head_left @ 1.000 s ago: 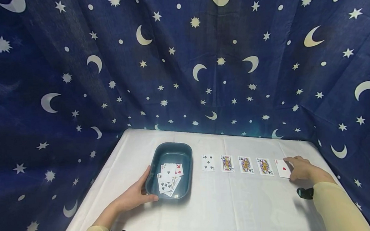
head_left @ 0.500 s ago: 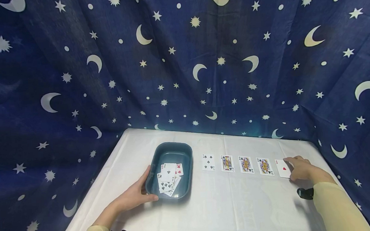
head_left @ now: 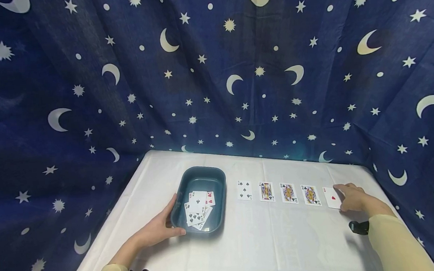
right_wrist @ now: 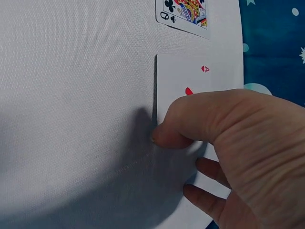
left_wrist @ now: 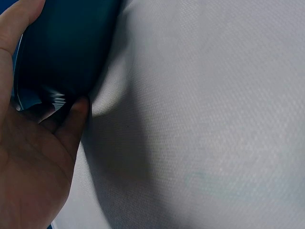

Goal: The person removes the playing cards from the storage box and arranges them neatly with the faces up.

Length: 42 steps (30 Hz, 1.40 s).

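My left hand (head_left: 157, 231) holds the left side of a dark teal plastic tub (head_left: 222, 212), its thumb at the near corner. In the left wrist view, fingers and thumb lie against the tub's outer wall (left_wrist: 66, 52). Several playing cards (head_left: 197, 202) lie loosely overlapped inside it, a club card on top. Far to the right, my right hand (head_left: 353, 197) pinches an ace of hearts (head_left: 331, 198) at its right part. The right wrist view has the thumb at one edge of that card (right_wrist: 176, 71), which looks flat on the cloth; the hand hides its far half.
Face-up cards run in a spaced row left of the ace: a queen of clubs (head_left: 311, 195), two more face cards and a five of spades (head_left: 244, 190). A white cloth (head_left: 247, 251) covers the table. Behind it hangs a navy curtain (head_left: 214, 89) with moons and stars.
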### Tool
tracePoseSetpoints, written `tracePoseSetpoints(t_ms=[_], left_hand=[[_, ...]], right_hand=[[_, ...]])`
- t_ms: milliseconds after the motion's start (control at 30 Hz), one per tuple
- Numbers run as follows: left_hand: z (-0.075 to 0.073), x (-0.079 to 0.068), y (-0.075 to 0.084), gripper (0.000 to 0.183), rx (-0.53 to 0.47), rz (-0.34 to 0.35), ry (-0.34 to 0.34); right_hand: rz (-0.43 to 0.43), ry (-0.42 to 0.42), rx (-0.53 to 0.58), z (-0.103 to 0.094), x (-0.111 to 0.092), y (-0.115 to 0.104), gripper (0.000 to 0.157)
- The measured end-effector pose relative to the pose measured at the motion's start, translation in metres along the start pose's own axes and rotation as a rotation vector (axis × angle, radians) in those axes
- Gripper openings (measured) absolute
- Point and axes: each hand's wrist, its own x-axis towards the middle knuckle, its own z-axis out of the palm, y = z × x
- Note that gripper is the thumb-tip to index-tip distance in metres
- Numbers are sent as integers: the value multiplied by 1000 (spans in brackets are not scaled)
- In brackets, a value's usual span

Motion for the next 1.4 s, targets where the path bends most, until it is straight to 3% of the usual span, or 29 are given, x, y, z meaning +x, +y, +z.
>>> tracePoseSetpoints(t_ms=[233,467,800,1067,1267,1400], left_hand=[[-1,-1,-1,123,7,-21,3],[-1,-3,-2,124,10,-50,10],[1,-1,-3,125,14,-52,16],[1,0,-3,125,25,-59,15],[1,1,-1,124,29,-49,14],[1,1,-1,123,25,-51,13]], right_hand=[[-98,127,-12,-3,4,-5,88],[-239,291,-44,-4,9,-42,85],[-391,382,-107,9,14,-127,83],[-525,431,-108,34,13,-207,84],[-676,382,-81,52,5,-272,81],[-729,333,-83,62,2,-309,81]])
